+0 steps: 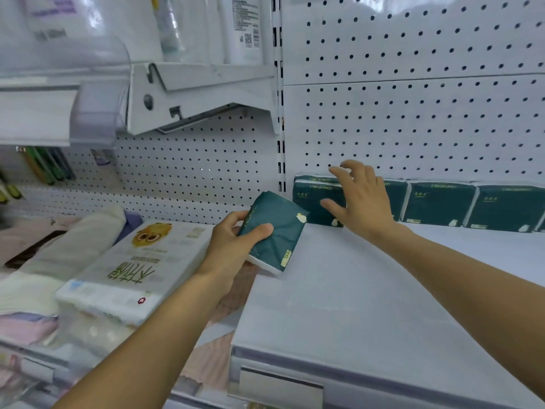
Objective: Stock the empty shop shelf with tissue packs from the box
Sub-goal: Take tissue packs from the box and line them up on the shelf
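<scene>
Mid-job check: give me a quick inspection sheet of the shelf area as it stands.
Surface: white shelf, front mostly bare.
Job's things: green packs in a row along the pegboard; one pack in the left hand. Box not in view.
Clutter: owl pack and folded cloths on the neighbouring shelf.
Hands: left grips the pack; right hand open at the leftmost stacked packs.
Cables: nothing seen.
Surroundings: stocked upper shelf.

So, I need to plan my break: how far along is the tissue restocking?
Early on. Done: a row of green packs stands along the pegboard at the back of the white shelf. In hand: the left hand grips another green pack, while the right hand, fingers spread, reaches to the leftmost packs. Left: the shelf's whole front is bare. The box is out of view.
</scene>
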The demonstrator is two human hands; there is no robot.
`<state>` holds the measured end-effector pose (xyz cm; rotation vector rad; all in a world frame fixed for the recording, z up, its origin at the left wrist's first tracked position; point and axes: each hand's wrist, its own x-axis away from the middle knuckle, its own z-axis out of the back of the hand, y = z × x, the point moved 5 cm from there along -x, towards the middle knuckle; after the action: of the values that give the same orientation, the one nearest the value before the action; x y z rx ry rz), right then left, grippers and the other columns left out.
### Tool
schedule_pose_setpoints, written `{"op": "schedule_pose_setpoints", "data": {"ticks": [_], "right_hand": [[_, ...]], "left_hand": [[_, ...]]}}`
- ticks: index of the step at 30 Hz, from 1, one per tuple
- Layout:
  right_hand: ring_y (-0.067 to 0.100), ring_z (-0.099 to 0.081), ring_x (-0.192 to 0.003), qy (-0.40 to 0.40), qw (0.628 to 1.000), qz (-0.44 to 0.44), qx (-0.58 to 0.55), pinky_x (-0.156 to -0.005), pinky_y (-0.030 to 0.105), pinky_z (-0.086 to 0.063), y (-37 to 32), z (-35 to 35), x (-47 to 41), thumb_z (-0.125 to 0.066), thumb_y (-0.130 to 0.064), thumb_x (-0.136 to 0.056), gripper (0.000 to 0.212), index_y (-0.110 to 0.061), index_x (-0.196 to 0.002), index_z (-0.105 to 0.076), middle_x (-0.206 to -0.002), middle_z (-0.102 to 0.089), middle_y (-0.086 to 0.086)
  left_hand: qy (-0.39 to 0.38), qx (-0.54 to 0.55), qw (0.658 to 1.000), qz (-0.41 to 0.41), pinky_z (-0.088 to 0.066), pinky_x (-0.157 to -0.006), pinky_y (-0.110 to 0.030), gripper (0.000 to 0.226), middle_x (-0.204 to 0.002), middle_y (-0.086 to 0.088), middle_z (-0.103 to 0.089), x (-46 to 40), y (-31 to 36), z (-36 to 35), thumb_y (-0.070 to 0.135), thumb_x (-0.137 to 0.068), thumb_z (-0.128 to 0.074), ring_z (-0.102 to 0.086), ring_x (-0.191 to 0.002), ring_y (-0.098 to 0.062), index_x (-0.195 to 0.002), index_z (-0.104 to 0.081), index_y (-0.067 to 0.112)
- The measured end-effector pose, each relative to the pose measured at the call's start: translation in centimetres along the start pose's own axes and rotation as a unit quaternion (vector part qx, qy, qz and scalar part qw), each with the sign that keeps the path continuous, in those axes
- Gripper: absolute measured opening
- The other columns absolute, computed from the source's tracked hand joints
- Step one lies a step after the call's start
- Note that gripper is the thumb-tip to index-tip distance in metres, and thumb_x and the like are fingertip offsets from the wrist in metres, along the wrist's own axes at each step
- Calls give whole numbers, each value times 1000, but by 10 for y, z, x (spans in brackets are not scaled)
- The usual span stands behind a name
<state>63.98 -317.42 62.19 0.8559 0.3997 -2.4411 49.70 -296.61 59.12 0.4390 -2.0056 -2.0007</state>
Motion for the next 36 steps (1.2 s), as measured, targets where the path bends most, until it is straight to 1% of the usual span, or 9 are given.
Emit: {"op": "schedule_pose_setpoints", "data": {"ticks": [3,6,11,17,20,24,27,32,36], "right_hand": [[8,-46,-121,-116,933,-64,-335,-99,29,-41,-25,24,13,-62,-52,-87,61,-32,-141,-42,-131,-50,-7],[4,-57,-108,-216,868,-36,-446,-81,19,-50,-45,36,36,-78,-30,-80,71,-35,-141,-41,-121,-59,-10],[14,-61,-89,-142,879,-41,-453,-61,24,-54,-17,46,68,-79,-6,-77,54,-29,-120,-55,-107,-65,-7],[14,-58,-94,-111,906,-78,-401,-65,28,-57,18,52,94,-76,-11,-80,42,-34,-109,-57,-108,-62,-11],[11,-55,-96,-84,912,-105,-387,-67,25,-56,43,58,102,-75,-7,-80,39,-30,-107,-58,-107,-61,-13],[14,-57,-95,-41,921,-152,-357,-73,25,-56,87,62,102,-75,-5,-80,39,-28,-108,-58,-105,-60,-11],[18,-59,-94,-27,924,-176,-339,-73,25,-57,109,55,95,-75,-9,-81,40,-33,-107,-56,-104,-59,-12],[17,-59,-91,-9,934,-189,-302,-82,31,-54,121,39,73,-75,-15,-83,42,-34,-114,-54,-110,-55,-6],[12,-55,-97,5,944,-178,-278,-90,31,-52,119,28,60,-74,-14,-83,42,-27,-118,-57,-114,-47,-6]], "left_hand": [[-57,-35,997,-47,-60,-71,-28,36,-103,-2,-74,1,9,-11,12,-78,-81,-73,-86,-16,-110,-68,21],[-101,-107,982,-116,-59,-76,-27,43,-102,5,-74,5,21,-27,12,-73,-85,-71,-92,-11,-112,-69,23],[-139,-164,963,-164,-53,-75,-18,52,-108,1,-67,10,21,-41,7,-68,-87,-65,-92,-14,-111,-68,29],[-151,-198,944,-219,-53,-76,-24,35,-103,10,-67,7,16,-68,6,-75,-82,-57,-79,-2,-98,-73,31],[-158,-239,922,-262,-50,-82,-21,33,-106,15,-61,3,18,-87,21,-80,-79,-58,-92,2,-108,-68,35],[-61,-327,890,-311,-32,-99,-18,58,-132,12,-43,-21,21,-97,30,-85,-75,-41,-123,-5,-138,-50,28],[-13,-386,881,-272,-32,-109,-31,83,-149,2,-25,-50,14,-105,31,-82,-76,-26,-136,-17,-150,-29,27],[15,-370,910,-183,-34,-111,-41,114,-157,-3,-10,-86,-4,-117,31,-75,-83,-27,-141,-26,-155,-3,24],[28,-377,907,-184,-42,-103,-44,122,-155,-3,-14,-92,-9,-126,27,-69,-87,-35,-135,-26,-155,0,23]]}}
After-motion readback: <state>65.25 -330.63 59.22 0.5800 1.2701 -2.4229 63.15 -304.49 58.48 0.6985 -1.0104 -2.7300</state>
